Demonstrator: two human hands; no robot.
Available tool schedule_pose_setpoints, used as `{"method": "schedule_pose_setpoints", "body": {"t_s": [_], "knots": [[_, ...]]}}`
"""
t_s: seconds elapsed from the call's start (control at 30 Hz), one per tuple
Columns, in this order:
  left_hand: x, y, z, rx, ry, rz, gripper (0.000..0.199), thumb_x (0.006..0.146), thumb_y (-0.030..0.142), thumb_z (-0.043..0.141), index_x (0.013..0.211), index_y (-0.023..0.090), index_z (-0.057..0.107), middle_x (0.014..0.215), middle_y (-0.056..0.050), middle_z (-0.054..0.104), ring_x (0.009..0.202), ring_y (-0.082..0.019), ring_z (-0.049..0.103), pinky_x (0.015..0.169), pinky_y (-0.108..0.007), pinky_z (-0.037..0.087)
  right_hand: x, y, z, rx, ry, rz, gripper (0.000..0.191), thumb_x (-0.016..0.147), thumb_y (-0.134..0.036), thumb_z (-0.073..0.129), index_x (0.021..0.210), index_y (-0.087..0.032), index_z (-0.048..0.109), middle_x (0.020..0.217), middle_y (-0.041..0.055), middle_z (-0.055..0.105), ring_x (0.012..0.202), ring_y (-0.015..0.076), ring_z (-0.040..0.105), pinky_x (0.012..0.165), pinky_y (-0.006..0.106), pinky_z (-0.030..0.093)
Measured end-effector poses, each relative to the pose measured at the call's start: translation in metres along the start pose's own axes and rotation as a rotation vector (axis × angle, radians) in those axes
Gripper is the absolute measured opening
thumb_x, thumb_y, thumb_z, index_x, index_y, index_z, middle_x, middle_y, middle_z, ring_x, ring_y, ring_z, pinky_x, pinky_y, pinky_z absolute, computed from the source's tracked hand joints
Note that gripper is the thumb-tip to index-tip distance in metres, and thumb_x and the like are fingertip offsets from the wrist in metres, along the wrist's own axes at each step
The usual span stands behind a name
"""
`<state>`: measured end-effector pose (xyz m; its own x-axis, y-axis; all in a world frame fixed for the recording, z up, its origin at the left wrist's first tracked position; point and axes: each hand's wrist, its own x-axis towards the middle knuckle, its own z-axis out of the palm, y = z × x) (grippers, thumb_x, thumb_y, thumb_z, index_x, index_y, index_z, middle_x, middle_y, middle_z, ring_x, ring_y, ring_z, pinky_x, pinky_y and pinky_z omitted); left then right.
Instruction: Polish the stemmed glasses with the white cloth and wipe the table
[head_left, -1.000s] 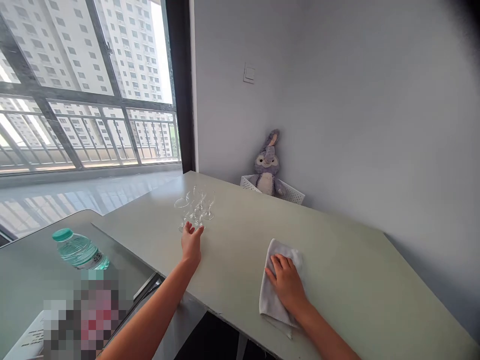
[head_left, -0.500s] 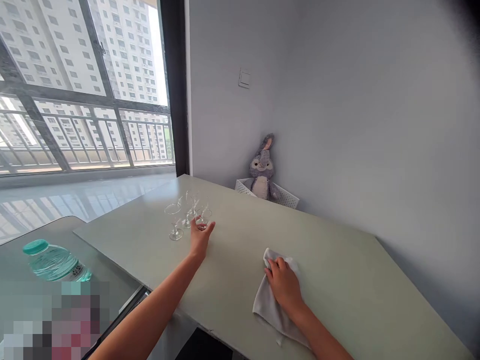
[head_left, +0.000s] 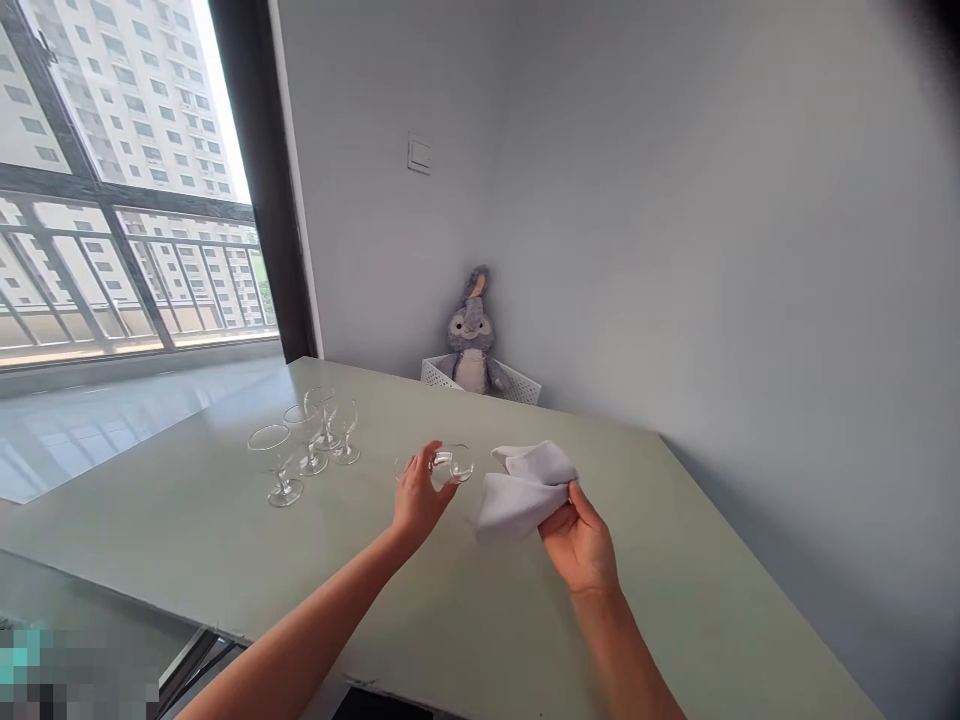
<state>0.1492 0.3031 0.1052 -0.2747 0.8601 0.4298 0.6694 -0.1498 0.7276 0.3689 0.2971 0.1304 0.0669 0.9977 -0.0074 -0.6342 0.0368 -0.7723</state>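
Observation:
My left hand (head_left: pixel 424 500) is closed around a clear stemmed glass (head_left: pixel 460 463), which lies tipped sideways with its rim toward the right. Part of the glass is hidden behind my fingers. A white cloth (head_left: pixel 521 500) is gripped in my right hand (head_left: pixel 581 540), raised above the table and folded over to the left. The cloth and the glass are close together but apart. Left of my hands, several more stemmed glasses stand upright in a group, the nearest glass (head_left: pixel 283 492) in front.
All this is over a pale green table (head_left: pixel 675 600). Behind its far edge, a grey plush rabbit (head_left: pixel 471 345) sits in a white perforated basket (head_left: pixel 525 388) against the wall. A large window (head_left: pixel 112 200) is at the left. Something dark (head_left: pixel 379 705) shows below the near edge.
My left hand has taken a glass from the group and brought it right. My right hand has lifted the cloth off the table toward that glass. The view has turned right.

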Motion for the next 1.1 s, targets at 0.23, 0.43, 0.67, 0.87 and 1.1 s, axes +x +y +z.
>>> {"method": "schedule_pose_setpoints", "body": {"t_s": [0.23, 0.43, 0.67, 0.87, 1.1], "knots": [[-0.005, 0.021, -0.004, 0.076, 0.094, 0.116, 0.047, 0.070, 0.026, 0.059, 0.115, 0.024, 0.043, 0.101, -0.005, 0.057, 0.090, -0.021, 0.054, 0.077, -0.034, 0.042, -0.012, 0.004, 0.043, -0.047, 0.173, -0.153, 0.033, 0.081, -0.047, 0.045, 0.100, -0.022, 0.055, 0.102, 0.0043, 0.062, 0.099, 0.0219, 0.056, 0.079, 0.037, 0.047], [-0.016, 0.031, -0.005, 0.130, 0.088, 0.130, 0.048, 0.071, 0.023, 0.057, 0.117, 0.023, 0.042, 0.100, -0.005, 0.057, 0.097, -0.023, 0.051, 0.080, -0.035, 0.041, -0.035, 0.041, 0.081, -0.152, 0.142, -0.160, 0.043, 0.083, -0.051, 0.038, 0.109, -0.020, 0.052, 0.096, 0.0062, 0.062, 0.094, 0.0223, 0.057, 0.076, 0.035, 0.048], [-0.018, 0.016, -0.010, 0.134, 0.065, 0.128, 0.043, 0.076, 0.016, 0.047, 0.118, 0.023, 0.040, 0.100, -0.004, 0.058, 0.095, -0.020, 0.051, 0.077, -0.032, 0.041, -0.057, 0.049, 0.078, -0.971, -0.272, -0.457, 0.039, 0.086, -0.036, 0.041, 0.121, -0.023, 0.051, 0.120, 0.0078, 0.053, 0.118, 0.0259, 0.038, 0.096, 0.043, 0.032], [-0.023, 0.017, -0.013, 0.299, 0.019, 0.315, 0.044, 0.072, 0.013, 0.050, 0.116, 0.019, 0.045, 0.101, -0.007, 0.059, 0.094, -0.022, 0.051, 0.080, -0.035, 0.037, -0.039, 0.037, 0.061, -0.985, -0.579, -0.242, 0.035, 0.078, -0.040, 0.053, 0.109, -0.023, 0.058, 0.095, 0.0055, 0.062, 0.090, 0.0217, 0.054, 0.078, 0.034, 0.044], [-0.022, 0.017, -0.015, 0.443, -0.072, 0.634, 0.048, 0.078, 0.008, 0.044, 0.124, 0.023, 0.041, 0.102, -0.008, 0.060, 0.100, -0.022, 0.052, 0.096, -0.043, 0.024, -0.020, 0.046, 0.045, -0.497, -0.502, 0.185, 0.029, 0.073, -0.043, 0.061, 0.085, -0.017, 0.063, 0.064, -0.0006, 0.055, 0.054, 0.0104, 0.046, 0.050, 0.023, 0.039]]}}
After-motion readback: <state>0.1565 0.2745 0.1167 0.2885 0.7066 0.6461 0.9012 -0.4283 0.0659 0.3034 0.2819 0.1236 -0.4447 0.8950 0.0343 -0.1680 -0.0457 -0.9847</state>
